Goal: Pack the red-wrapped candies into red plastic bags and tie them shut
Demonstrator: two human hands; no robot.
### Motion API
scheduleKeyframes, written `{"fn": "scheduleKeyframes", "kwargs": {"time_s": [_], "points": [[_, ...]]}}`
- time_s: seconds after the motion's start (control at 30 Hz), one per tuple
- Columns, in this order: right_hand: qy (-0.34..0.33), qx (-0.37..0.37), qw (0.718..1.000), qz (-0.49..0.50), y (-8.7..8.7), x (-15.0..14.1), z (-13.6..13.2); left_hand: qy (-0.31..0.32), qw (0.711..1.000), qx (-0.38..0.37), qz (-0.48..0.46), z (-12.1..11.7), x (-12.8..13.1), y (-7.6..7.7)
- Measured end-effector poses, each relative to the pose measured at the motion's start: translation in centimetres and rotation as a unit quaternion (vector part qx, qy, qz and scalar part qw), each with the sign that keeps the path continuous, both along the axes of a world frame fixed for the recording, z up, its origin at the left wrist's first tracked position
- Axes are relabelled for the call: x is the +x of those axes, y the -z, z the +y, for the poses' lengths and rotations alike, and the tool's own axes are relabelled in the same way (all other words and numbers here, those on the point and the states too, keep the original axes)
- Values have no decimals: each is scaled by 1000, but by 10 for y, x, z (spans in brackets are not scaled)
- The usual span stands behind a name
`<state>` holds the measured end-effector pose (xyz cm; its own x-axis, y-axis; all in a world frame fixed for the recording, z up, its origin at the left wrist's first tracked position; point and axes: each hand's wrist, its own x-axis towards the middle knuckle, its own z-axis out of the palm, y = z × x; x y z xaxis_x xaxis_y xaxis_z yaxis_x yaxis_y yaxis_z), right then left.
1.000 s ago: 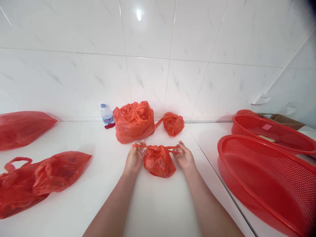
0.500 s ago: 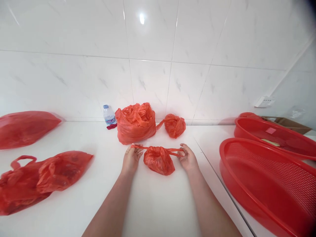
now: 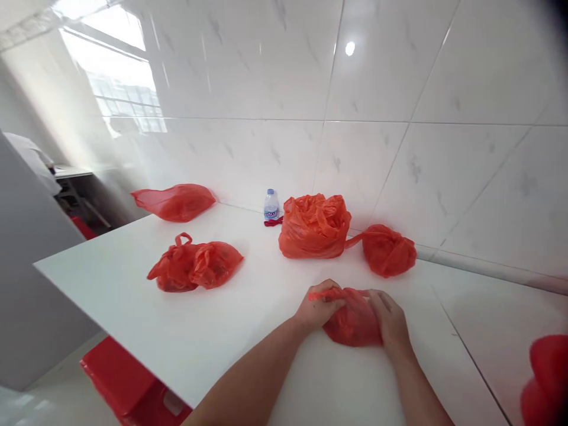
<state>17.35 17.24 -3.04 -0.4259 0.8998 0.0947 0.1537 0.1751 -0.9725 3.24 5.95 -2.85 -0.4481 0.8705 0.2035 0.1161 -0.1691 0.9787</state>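
Note:
A small, filled red plastic bag [image 3: 355,324] rests on the white table between my hands. My left hand [image 3: 317,305] grips its upper left side, fingers and thumb closed on the thin plastic. Around the bag's right side curls my right hand [image 3: 390,316], its fingertips partly hidden behind the plastic and somewhat blurred. Just beyond, a knotted red bag [image 3: 389,251] lies near the wall. Left of that stands a larger red bag [image 3: 314,229] with a crumpled top.
A plastic bottle [image 3: 271,206] stands by the wall. Two tied red bags [image 3: 195,267] lie at left, with another red bag [image 3: 177,202] behind them. A red stool [image 3: 128,378] is below the table's left edge; red basket edges [image 3: 548,378] show at right.
The view has swung left, bringing the table's left edge and stool into sight. My hands have come closer together, from holding the bag's stretched ties apart to clasping its sides.

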Motion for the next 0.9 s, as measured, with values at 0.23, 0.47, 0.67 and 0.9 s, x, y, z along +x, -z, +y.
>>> {"fn": "scheduleKeyframes", "kwargs": {"time_s": [0.23,0.47,0.67,0.9], "points": [[21,-10,1000,-15,1,4,3,-75,986,86,125,-72,-37,-41],[19,-4,999,-35,3,5,6,-324,916,107,209,-131,-105,-76],[15,-3,1000,-4,7,3,8,-266,816,-224,461,-195,-129,-45],[17,-16,1000,6,2,1,4,-237,764,-229,555,-204,-111,-67]]}}
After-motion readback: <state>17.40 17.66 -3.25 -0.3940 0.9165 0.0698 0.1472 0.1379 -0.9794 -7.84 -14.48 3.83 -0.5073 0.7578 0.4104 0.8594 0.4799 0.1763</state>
